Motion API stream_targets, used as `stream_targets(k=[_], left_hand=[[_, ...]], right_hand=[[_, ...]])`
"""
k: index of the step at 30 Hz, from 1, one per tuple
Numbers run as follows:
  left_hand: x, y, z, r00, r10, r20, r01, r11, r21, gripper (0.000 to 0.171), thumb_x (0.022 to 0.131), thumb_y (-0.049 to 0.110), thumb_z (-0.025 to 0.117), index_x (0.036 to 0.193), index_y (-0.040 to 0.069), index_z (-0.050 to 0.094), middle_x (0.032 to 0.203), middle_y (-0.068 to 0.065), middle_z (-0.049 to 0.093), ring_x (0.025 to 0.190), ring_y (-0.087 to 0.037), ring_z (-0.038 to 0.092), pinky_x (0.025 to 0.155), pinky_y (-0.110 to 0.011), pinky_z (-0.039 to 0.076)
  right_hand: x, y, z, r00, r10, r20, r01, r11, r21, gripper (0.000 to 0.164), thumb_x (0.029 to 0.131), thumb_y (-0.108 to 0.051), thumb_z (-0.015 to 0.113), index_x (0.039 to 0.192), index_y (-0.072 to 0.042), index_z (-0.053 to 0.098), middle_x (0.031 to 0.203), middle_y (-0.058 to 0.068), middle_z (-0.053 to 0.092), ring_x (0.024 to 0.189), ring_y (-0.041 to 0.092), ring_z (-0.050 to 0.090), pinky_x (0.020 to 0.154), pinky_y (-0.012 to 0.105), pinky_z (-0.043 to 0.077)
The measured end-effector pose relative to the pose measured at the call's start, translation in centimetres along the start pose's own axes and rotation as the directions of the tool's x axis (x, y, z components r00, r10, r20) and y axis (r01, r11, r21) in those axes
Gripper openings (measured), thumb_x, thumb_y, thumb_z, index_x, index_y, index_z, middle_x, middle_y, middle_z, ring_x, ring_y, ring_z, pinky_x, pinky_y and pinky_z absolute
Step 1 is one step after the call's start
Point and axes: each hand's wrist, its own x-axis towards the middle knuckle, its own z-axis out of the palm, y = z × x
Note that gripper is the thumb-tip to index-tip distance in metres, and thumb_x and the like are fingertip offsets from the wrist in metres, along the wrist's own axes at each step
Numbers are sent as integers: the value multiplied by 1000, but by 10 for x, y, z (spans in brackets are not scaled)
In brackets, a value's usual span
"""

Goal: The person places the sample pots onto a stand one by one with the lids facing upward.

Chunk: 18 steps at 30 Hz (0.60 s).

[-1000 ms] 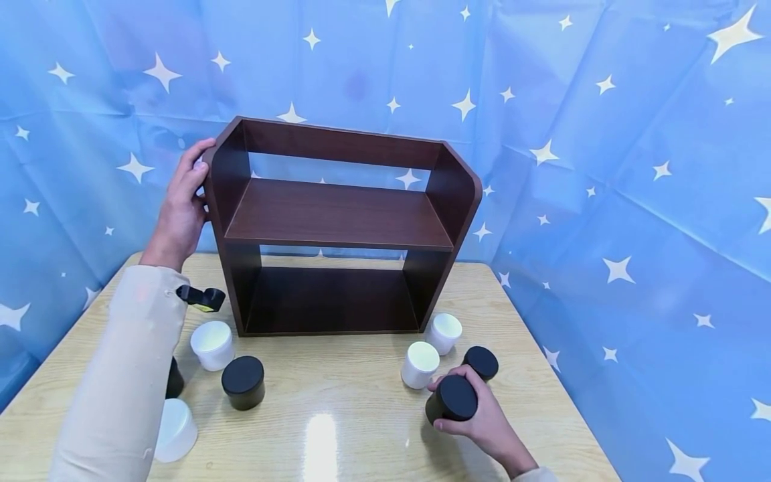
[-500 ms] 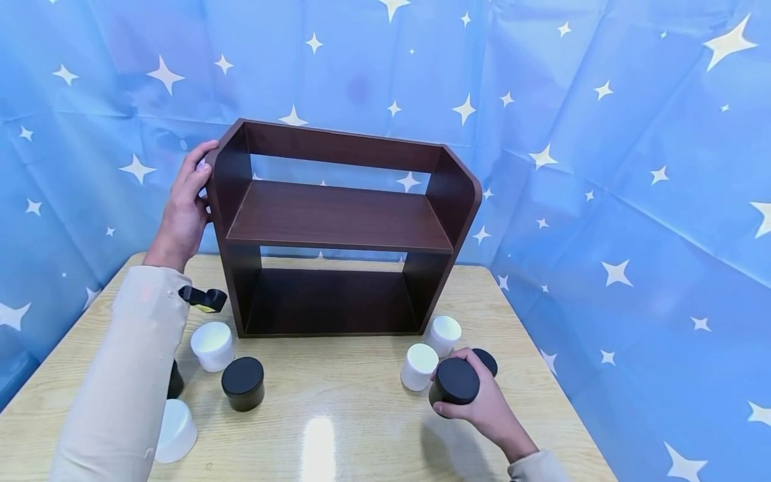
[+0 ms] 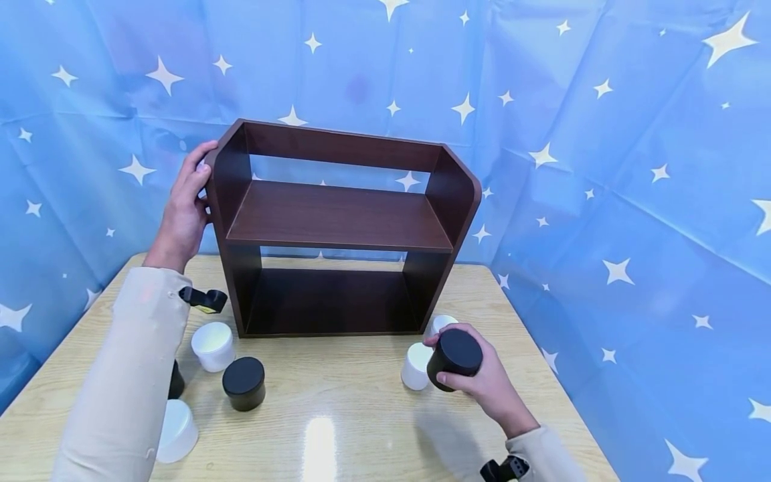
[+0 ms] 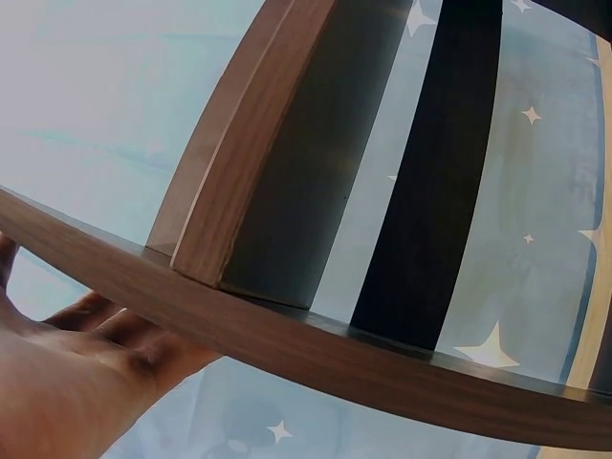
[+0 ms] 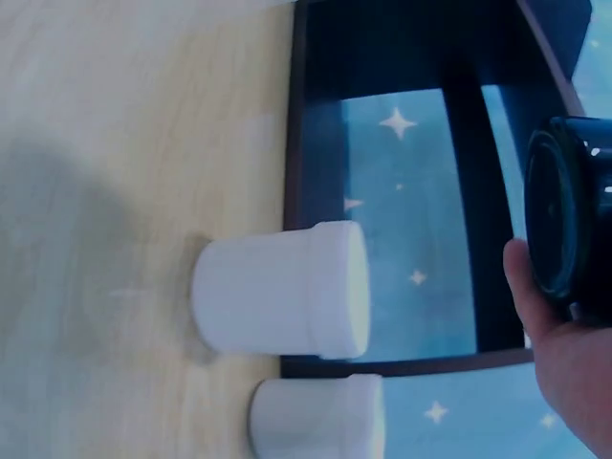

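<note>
Fingers (image 3: 456, 383) of the right hand (image 3: 490, 378) are clamped round a black jar (image 3: 454, 358), which is held above the table (image 3: 337, 402), in front of the right end of the dark brown shelf unit (image 3: 340, 214). The jar's axis from base to lid is held close to upright: the flat lid (image 3: 460, 349) is turned up, and in the right wrist view the base (image 5: 553, 212) is pointed at the table. Just beside it a white jar (image 3: 415, 367) is stood upright; a second white jar (image 3: 442, 322), by the shelf unit's foot, is partly covered by the hand. The shelf unit is stood on the table, its long axis running left to right, its open front turned towards the person. Its left side panel (image 3: 227, 201) is touched by the left hand (image 3: 185, 207); whether those fingers are curled round the rear edge cannot be told. Near the left sleeve (image 3: 123, 361), two white jars (image 3: 213, 348) and two black jars (image 3: 243, 385) are set, one black jar mostly hidden.
</note>
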Motion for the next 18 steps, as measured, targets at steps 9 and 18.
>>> stream_targets(k=[9,18], left_hand=[[0,0,0,1000,2,3,-2,1000,-16,49,104,44,41,152,34,39,149,4,37,125,-22,39,95,-44,31],[-1,-1,0,1000,19,5,-19,1000,4,47,105,44,40,151,34,39,148,3,38,125,-20,39,95,-42,32]], right_hand=[[19,-15,-1,999,-16,32,17,1000,-23,52,81,0,77,128,-7,55,126,9,70,123,16,64,106,21,45],[42,-37,-5,996,-63,68,64,998,-17,52,82,2,75,129,-7,55,130,6,69,124,17,62,106,27,47]])
